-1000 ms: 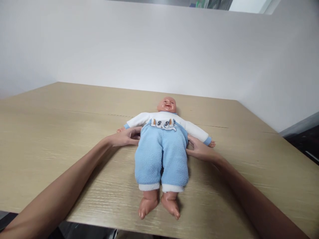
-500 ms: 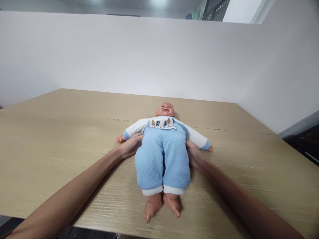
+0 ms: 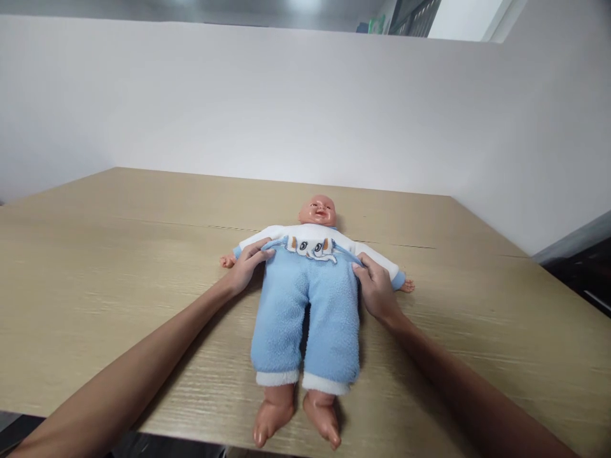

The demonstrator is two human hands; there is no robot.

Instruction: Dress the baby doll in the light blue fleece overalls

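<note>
My left hand (image 3: pixel 247 267) is curled shut at the doll's (image 3: pixel 305 299) waist, thumb on top and fingers tucked under, pinching the upper edge of the blue trousers (image 3: pixel 305 315) where they meet the white top (image 3: pixel 312 238). Across the body, my right hand (image 3: pixel 375 289) grips the same edge on the other side, fingers closed on the fleece, thumb pointing towards the chest.

The doll lies face up on a pale wood-grain surface (image 3: pixel 119 267), head away from me, bare feet (image 3: pixel 296 416) close to the near edge, arms spread outward. One small doll hand shows just beyond my left knuckles, the other just past my right. A seam runs across the surface behind the doll's shoulders. White partition walls (image 3: pixel 238 95) close off the far and right sides; above them a strip of ceiling shows.

The doll lies directly between my two hands, both touching it at waist level, my forearms stretched out along either side of its legs.
</note>
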